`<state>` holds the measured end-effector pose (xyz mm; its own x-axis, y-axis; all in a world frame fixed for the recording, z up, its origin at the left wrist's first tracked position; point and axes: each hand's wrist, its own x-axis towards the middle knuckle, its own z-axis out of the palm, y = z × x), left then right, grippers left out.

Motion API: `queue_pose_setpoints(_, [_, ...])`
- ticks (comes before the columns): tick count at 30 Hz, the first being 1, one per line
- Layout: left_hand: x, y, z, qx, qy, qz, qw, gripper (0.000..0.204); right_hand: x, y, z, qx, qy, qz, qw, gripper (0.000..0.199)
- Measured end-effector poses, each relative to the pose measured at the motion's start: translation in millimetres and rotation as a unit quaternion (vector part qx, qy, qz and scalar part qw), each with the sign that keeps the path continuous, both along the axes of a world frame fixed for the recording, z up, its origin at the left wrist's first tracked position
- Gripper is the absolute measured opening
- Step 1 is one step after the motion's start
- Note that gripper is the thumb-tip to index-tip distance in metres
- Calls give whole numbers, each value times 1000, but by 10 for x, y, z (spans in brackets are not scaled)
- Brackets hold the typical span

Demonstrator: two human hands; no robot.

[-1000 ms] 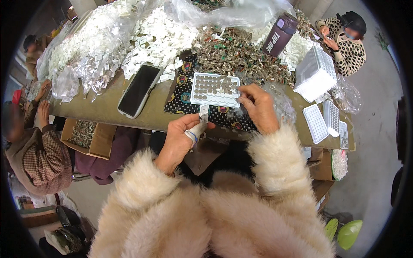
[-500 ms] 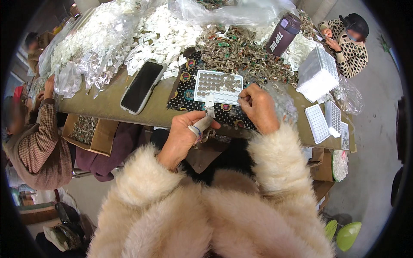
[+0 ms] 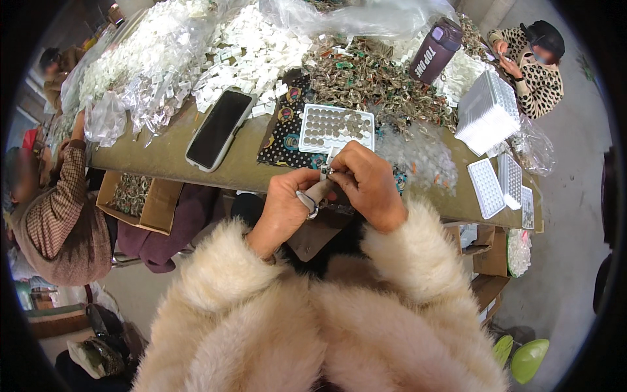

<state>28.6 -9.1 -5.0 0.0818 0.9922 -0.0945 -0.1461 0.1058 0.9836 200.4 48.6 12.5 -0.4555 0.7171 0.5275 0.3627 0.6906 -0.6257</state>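
Observation:
My left hand [image 3: 282, 204] is closed on a small white plastic piece [image 3: 332, 155], held upright between thumb and a finger that wears a pale wrap. Against the base of this piece my right hand [image 3: 372, 186] is closed in a pinch; whatever its fingertips grip is hidden. Just beyond both hands lies a white moulded tray [image 3: 368, 138], filled with rows of small round grey metal discs [image 3: 317, 129]. Beneath the tray is a dark patterned cloth [image 3: 287, 134].
A phone [image 3: 221, 130] lies left of the cloth. Beyond are heaps of white plastic pieces [image 3: 245, 62] and metal strips [image 3: 353, 75], with a dark bottle [image 3: 436, 51]. Stacked trays [image 3: 486, 111] stand right. Co-workers sit left [image 3: 55, 222] and far right [image 3: 532, 72].
My right hand has moved left from the tray's edge to meet my left hand at the white piece. My left hand has shifted slightly right.

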Motion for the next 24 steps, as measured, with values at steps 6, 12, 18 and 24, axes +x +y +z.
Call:
queue_pose_setpoints(6, [24,-9,35,-3,5,-10,1000,18,26,-26,-18,-72,32,1,997,16])
queue_pose_setpoints(12, [36,-36,93,-27,-37,-3,999,15,-8,-86,-68,-82,75,17,994,14])
queue_pose_setpoints(18, [-1,-29,85,-28,-34,17,999,16,160,33,-40,-255,119,61,958,9])
queue_pose_setpoints(24, [-27,-25,76,-37,-33,11,999,19,180,436,-215,26,-13,-214,976,7])
